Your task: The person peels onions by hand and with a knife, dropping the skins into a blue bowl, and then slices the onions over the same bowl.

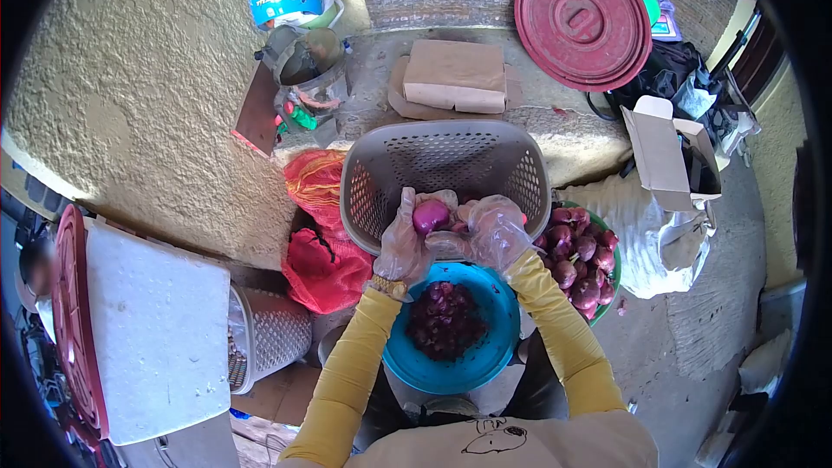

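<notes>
A peeled-looking red onion (431,217) with a bright purple surface sits in the fingers of my left hand (402,243), which wears a clear plastic glove. My right hand (500,232), gloved the same way, is closed close beside the onion; what its fingers hold is hidden by the glove. Both hands are over the near rim of a grey-brown perforated basket (446,140). Below them stands a blue basin (503,329) with dark red onion skins (445,325) inside. At the right, a green basin (617,276) is heaped with unpeeled red onions (585,251).
Red mesh sacks (325,269) lie left of the basket. Farther left are a perforated bin (282,329) and a white foam panel (160,329). A ledge behind carries flattened cardboard (455,74) and a dark red lid (582,22). White sacking (641,238) and an open carton (663,152) are at right.
</notes>
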{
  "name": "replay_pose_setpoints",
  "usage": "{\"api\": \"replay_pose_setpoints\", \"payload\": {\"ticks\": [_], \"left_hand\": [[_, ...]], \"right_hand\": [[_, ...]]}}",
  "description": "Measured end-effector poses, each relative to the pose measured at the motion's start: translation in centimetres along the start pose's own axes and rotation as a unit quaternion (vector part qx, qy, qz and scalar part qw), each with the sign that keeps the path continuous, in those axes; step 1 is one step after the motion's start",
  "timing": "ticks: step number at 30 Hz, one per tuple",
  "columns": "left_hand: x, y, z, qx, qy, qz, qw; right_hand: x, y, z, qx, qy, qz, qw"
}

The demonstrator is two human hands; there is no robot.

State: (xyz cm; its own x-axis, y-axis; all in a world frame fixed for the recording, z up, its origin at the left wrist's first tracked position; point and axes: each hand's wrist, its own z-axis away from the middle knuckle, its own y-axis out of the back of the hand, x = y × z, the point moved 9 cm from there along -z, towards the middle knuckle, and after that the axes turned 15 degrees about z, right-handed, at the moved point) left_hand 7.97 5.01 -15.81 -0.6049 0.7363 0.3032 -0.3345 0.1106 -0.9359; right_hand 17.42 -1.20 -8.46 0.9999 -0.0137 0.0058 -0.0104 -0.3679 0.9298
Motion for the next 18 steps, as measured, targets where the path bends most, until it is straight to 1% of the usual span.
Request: {"api": "replay_pose_setpoints", "payload": {"ticks": [3,5,7,9,13,14,16,18], "left_hand": [[0.2,-0.1,0.0,-0.016,0.009,-0.001,1.000],[0.0,-0.2,-0.1,-0.030,0.017,0.005,0.999],[0.0,-0.4,-0.1,-0.008,0.000,-0.005,1.000],[-0.1,-0.4,-0.1,-0.004,-0.003,-0.008,1.000],[0.0,0.0,-0.1,0.001,-0.010,-0.007,1.000],[0.1,0.1,-0.1,0.001,-0.010,-0.007,1.000],[-0.1,-0.8,0.0,-0.044,0.017,-0.004,0.999],[0.2,-1.4,0.5,-0.045,0.026,-0.009,0.999]], "right_hand": [[0.1,0.6,0.2,0.010,0.013,-0.011,1.000],[0.2,1.0,0.1,0.021,0.002,0.006,1.000],[0.4,1.1,0.1,0.031,-0.010,0.021,0.999],[0.3,0.7,0.0,0.030,0.001,0.025,0.999],[0.0,1.8,-0.1,0.047,-0.006,0.018,0.999],[-0.1,1.7,-0.1,0.029,-0.007,0.002,1.000],[0.0,1.9,-0.2,0.011,-0.007,-0.013,1.000],[0.0,-0.3,0.0,-0.139,0.001,-0.049,0.989]]}}
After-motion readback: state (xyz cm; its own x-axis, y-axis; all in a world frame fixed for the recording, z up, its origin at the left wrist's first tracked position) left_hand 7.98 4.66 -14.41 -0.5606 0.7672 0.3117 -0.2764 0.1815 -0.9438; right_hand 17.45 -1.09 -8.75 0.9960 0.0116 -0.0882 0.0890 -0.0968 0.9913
